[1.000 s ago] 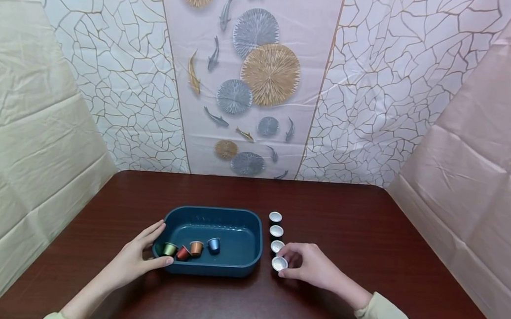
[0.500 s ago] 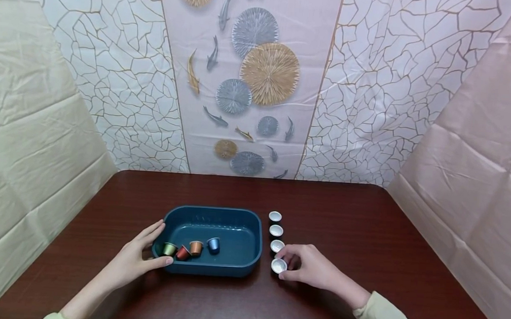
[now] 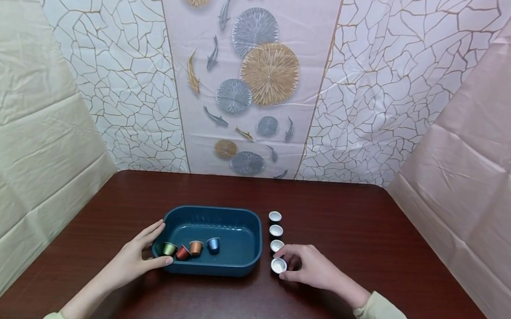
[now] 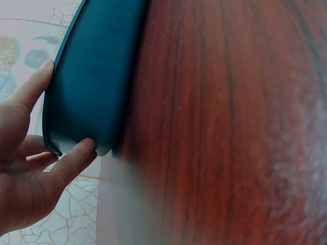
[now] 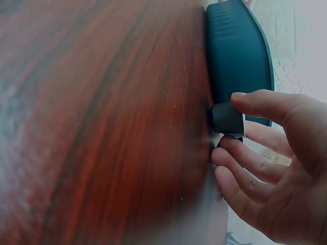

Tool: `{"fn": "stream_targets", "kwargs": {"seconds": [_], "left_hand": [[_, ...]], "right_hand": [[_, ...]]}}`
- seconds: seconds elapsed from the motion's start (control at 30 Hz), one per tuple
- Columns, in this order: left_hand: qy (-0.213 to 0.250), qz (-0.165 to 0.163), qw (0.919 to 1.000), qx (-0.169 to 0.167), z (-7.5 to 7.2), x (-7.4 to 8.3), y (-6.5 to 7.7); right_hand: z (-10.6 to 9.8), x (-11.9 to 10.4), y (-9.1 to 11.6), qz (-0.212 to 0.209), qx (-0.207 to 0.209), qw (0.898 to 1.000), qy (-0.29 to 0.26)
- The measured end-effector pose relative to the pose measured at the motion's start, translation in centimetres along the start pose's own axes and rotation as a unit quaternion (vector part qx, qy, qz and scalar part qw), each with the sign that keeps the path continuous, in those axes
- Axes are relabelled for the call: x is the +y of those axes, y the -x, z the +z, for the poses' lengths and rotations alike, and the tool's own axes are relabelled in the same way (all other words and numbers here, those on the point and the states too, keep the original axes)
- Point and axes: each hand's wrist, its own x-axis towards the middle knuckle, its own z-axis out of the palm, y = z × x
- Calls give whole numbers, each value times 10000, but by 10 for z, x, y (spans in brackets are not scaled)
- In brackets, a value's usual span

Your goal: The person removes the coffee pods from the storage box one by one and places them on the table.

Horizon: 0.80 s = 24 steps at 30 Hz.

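Observation:
In the head view my left hand point(image 3: 135, 255) rests against the left end of a dark blue bin point(image 3: 248, 268). Its thumb lies at the front rim and its fingers on the left side. Inside the bin lie a green coffee capsule point(image 3: 169, 249), a red one point(image 3: 182, 253), an orange one point(image 3: 196, 248) and a blue one point(image 3: 213, 245). Right of the bin, dark coffee capsules stand in a row with silver lids up. My right hand point(image 3: 312, 267) pinches the nearest capsule point(image 3: 278, 266) between thumb and fingers; the right wrist view shows its black side point(image 5: 227, 118).
Further back in the row are a third capsule point(image 3: 277, 246), a second point(image 3: 276, 231) and the farthest one point(image 3: 275, 216). All stand on a glossy dark red wooden table point(image 3: 209, 304). Patterned cloth point(image 3: 248, 129) hangs behind it, and plain cloth flanks both sides.
The nearest capsule in my right hand has shifted slightly toward me since a second ago, away from the one behind it. My left hand and the bin stay put.

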Motion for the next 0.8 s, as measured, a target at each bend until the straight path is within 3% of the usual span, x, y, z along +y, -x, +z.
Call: {"fn": "stream_targets", "kwargs": {"seconds": [0.63,0.8], "left_hand": [[-17,-8,10000,-42,0,-1,0],[-24,-21,10000,-46,0,-2,0]], "right_hand": [[-6,-2,3,212,-112,9995,190],[-14,-5,2,114,24,9995,279]]}}
